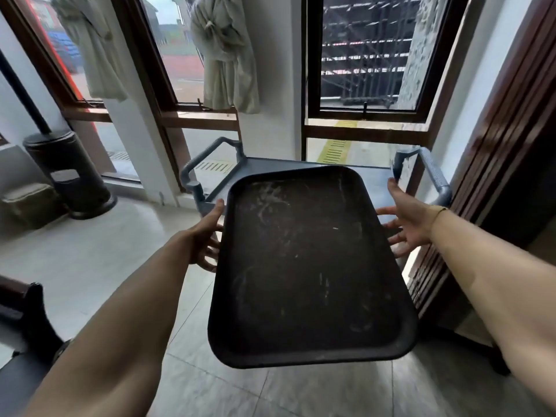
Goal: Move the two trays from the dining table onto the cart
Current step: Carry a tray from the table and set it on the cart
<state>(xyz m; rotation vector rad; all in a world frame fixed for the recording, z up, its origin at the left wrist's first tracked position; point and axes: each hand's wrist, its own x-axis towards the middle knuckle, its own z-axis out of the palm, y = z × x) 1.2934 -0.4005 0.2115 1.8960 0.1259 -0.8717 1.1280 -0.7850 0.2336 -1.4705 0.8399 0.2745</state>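
Forearms reach forward from the bottom of the view, and between them a dark, scuffed tray (pixel 310 266) is held out in the air, its near end over the floor tiles and its far end over the near edge of the grey cart (pixel 264 164). The left hand (pixel 206 233) is clamped on the tray's left rim, thumb along the top and fingers curled underneath. The right hand (pixel 404 219) is spread open just beside the right rim, and whether any finger touches the tray cannot be told. So the tray seems to hang mostly on one hand. To do this well, I would bring the right hand back under the rim, keep the tray level, and slide it forward between the cart's two handles until the whole base lies on the top shelf before letting go. Only one tray is in view here.
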